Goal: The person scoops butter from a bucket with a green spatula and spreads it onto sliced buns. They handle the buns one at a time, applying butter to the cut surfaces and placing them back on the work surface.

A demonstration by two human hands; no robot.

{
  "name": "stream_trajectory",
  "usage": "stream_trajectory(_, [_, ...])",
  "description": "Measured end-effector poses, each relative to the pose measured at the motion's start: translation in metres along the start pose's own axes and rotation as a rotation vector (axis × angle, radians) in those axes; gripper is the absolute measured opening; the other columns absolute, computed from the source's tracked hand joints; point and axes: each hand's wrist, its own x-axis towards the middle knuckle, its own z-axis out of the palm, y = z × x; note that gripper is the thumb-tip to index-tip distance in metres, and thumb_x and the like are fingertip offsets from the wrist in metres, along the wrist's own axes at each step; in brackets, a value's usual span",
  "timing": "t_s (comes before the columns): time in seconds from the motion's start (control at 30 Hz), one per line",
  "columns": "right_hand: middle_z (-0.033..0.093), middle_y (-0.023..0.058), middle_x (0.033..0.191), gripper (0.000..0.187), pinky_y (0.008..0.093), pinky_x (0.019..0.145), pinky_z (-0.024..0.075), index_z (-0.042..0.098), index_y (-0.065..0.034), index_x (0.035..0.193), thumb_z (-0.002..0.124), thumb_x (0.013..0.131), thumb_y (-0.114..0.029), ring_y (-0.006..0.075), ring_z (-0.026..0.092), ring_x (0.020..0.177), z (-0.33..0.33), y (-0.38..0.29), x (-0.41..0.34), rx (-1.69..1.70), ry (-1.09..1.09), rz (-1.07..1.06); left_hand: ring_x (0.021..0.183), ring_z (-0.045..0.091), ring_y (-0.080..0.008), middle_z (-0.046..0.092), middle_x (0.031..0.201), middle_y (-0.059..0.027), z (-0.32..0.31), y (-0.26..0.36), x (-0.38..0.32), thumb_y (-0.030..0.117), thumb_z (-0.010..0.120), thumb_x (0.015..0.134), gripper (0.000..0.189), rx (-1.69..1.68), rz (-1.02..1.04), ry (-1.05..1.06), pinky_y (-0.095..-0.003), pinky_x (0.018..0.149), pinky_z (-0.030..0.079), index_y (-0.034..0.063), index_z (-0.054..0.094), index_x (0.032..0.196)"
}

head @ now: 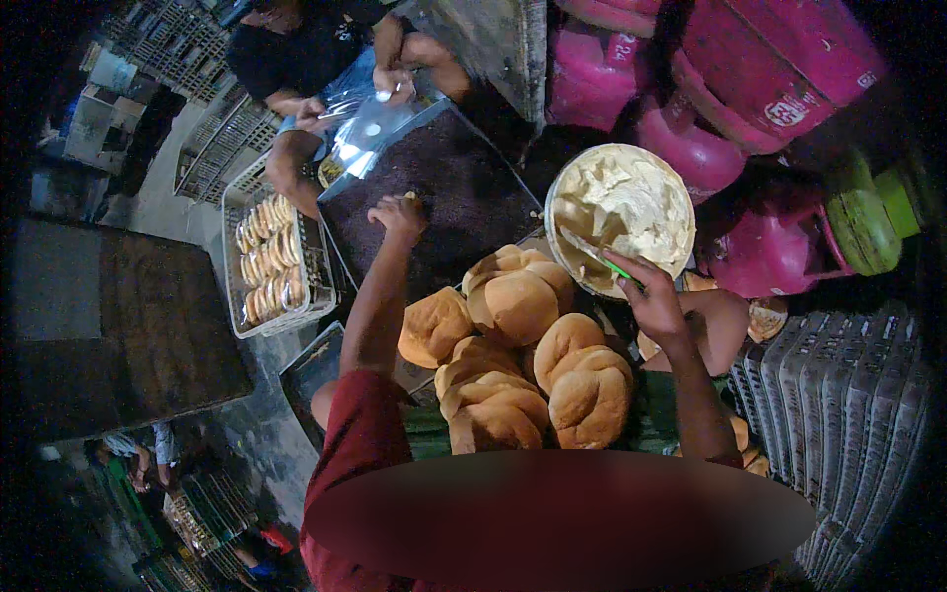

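Observation:
My right hand (652,300) holds a green-handled spreading knife (618,268), its blade over the near left part of a round tub of pale cream (629,207). My left hand (399,216) reaches over a dark board (473,177); its fingers are partly bent, and a small pale bit shows at the fingertips, too small to name. Between my forearms lie several round bread buns (518,307) in overlapping rows, close to my body. A blurred oval hides the area nearest my torso.
Across the board a person (296,66) handles clear plastic bags (370,122). A white plastic crate (318,303) of packed bread stands at left. Pink gas cylinders (688,148) are at upper right, stacked grey crates (828,377) at right. Other people's limbs (137,466) show at lower left.

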Motion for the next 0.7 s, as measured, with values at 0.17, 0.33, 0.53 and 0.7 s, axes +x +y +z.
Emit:
stream_trajectory(0.17, [0.068, 0.0170, 0.114, 0.036, 0.0337, 0.091, 0.0504, 0.056, 0.0018, 0.131, 0.055, 0.095, -0.004, 0.0233, 0.064, 0.103, 0.015, 0.039, -0.002, 0.072, 0.098, -0.034, 0.116, 0.056, -0.0343, 0.055, 0.127, -0.0189, 0.013, 0.061, -0.135, 0.030, 0.069, 0.079, 0.062, -0.718, 0.648, 0.038, -0.0573, 0.087, 0.049, 0.0160, 0.051, 0.136])
stream_trajectory(0.33, [0.069, 0.0100, 0.094, 0.034, 0.0273, 0.067, 0.0514, 0.055, 0.0042, 0.130, 0.055, 0.098, -0.006, 0.0137, 0.063, 0.079, 0.053, 0.036, 0.018, 0.666, 0.024, 0.236, 0.129, 0.043, -0.0417, 0.041, 0.141, -0.0230, 0.003, 0.080, -0.213, 0.045, 0.083, 0.061, 0.105, -0.380, 0.851, 0.204, -0.0656, 0.094, 0.042, 0.0152, 0.034, 0.149])
stream_trajectory(0.53, [0.065, 0.0053, 0.077, 0.023, 0.0297, 0.056, 0.0489, 0.070, -0.0012, 0.107, 0.061, 0.093, -0.017, 0.0119, 0.055, 0.061, 0.056, -0.005, 0.026, 0.518, -0.006, 0.183, 0.125, 0.047, -0.0284, 0.040, 0.140, -0.0171, -0.016, 0.035, -0.198, 0.035, 0.081, 0.066, 0.105, -1.524, 0.690, -0.026, -0.0383, 0.091, 0.047, 0.0095, 0.026, 0.152])
stream_trajectory(0.7, [0.064, 0.0151, 0.078, 0.023, 0.0409, 0.065, 0.0487, 0.063, 0.0045, 0.095, 0.065, 0.086, -0.017, 0.0236, 0.059, 0.070, 0.095, -0.007, 0.041, 0.279, 0.068, 0.297, 0.128, 0.048, -0.0215, 0.050, 0.136, -0.0119, -0.064, 0.021, -0.227, 0.019, 0.054, 0.090, 0.073, -1.930, 0.324, -0.583, -0.0327, 0.108, 0.039, 0.0074, 0.023, 0.155])
